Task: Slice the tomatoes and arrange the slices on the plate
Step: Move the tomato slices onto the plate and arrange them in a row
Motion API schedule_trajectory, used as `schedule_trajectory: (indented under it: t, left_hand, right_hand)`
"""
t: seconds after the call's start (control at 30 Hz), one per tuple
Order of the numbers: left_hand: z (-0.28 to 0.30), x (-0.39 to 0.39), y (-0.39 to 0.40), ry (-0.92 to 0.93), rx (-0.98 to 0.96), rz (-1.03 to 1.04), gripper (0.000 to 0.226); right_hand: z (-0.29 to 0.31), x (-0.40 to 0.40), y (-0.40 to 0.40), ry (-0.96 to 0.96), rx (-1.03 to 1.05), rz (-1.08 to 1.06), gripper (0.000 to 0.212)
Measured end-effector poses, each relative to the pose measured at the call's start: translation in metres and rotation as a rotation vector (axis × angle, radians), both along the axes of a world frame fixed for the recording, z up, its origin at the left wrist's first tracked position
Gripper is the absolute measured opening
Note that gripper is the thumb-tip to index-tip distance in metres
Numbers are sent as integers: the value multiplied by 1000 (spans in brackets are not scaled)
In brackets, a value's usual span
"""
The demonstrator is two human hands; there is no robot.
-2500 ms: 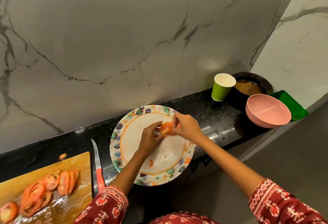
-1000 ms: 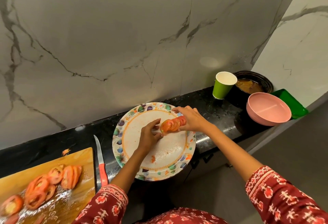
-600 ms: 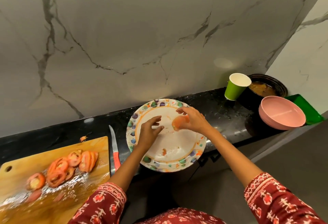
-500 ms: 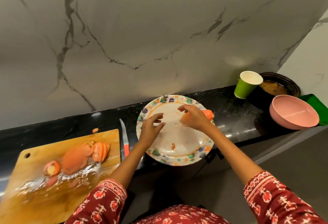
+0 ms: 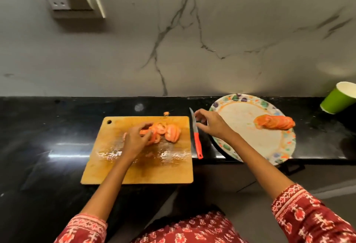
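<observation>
Now your left hand [image 5: 134, 140] is down on the cutting board [image 5: 138, 165], fingers curled around the loose tomato slices [image 5: 167, 132] heaped toward its far side; gather them as one overlapped stack, thumb on one face and fingers on the other, so they lift together and don't slide apart on the wet wood. Your right hand [image 5: 210, 125] hovers empty with fingers loosely spread, just above the knife [image 5: 196, 138] that lies on the bench [image 5: 48, 127] between board and plate [image 5: 240, 119]. Carry the stack over the blade, not across it. The plate already holds a fanned row of slices [image 5: 274, 122] on its right side (its left half is bare, so lay the next row there). The plate's near rim overhangs the bench edge, so set slices down lightly. The green cup [image 5: 339, 98] stands well apart, far right.
</observation>
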State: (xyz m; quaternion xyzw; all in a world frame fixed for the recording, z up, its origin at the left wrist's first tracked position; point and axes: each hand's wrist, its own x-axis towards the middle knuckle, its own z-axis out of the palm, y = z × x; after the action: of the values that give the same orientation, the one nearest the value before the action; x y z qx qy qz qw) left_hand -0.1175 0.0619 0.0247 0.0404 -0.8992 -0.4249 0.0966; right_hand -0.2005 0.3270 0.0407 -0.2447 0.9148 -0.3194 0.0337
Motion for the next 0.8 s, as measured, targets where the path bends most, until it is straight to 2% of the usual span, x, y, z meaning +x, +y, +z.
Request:
schedule_trajectory:
  t: [0.13,0.27,0.33,0.53,0.67,0.8]
  left_hand:
    - [4,21,-39,12,45,66,25]
    - [4,26,-47,5,59,65,25]
    - [4,22,-51,5,50,56,26]
    - [10,9,-58,28,39,39,28]
    - [12,6,-61,36,72,8,26]
    - [21,7,-58,63,102,-87,26]
  right_hand:
    - [0,6,-54,-42,94,-29,31]
    - [-8,13,-95,-30,396,-100,44]
    - [-14,19,-107,11,465,-121,40]
    - [-15,30,-117,118,394,-127,29]
    - [-2,26,-117,-1,162,-153,20]
    - [30,24,-128,-117,-29,-86,25]
